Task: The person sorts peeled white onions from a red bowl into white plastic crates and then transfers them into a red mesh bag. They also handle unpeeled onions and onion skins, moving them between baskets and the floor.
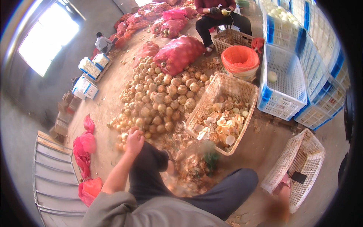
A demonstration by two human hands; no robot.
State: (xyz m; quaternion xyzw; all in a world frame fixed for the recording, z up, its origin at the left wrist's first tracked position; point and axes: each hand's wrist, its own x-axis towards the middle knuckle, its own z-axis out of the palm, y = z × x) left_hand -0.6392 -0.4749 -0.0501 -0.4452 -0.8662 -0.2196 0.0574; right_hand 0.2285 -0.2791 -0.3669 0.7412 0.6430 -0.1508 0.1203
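My left hand is above my left knee, at the near edge of a heap of unpeeled onions. Its fingers are loosely bent and I see nothing held in them. Down at the right, my right hand is at the tilted whitish plastic crate. Pink material shows by its fingers, and whether it is gripped is unclear. A flat dark rectangular object lies inside that crate, beside the hand. Between my legs, onion skins litter the floor with a blurred green tangle.
A dirty crate of onion peelings stands ahead. Blue-white crates are stacked right, one holding a pale onion. Red mesh sacks, an orange-lined bucket and a seated person are beyond; a metal rack is left.
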